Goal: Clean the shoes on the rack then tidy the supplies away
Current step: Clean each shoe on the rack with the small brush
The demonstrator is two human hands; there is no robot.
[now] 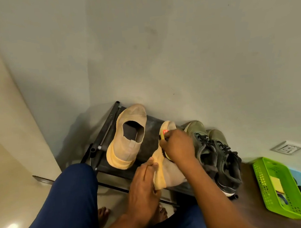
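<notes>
From the head view, your left hand [142, 184] grips the heel of a tan shoe [168, 173] tipped on its side on the dark rack [148, 141]. Your right hand [179, 145] has its fingers curled around a brush [163, 137] against the sole. A second tan shoe [126, 139] sits beside it, green sneakers [216, 153] to the right.

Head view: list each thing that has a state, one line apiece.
Left hand: grips the heel of the tilted tan shoe.
Right hand: holds a brush against that shoe.
Tilted tan shoe: on its side, sole turned left.
Other tan shoe: upright on the rack.
Green shoes: on rack, laced.
Green basket: holds supplies.
</notes>
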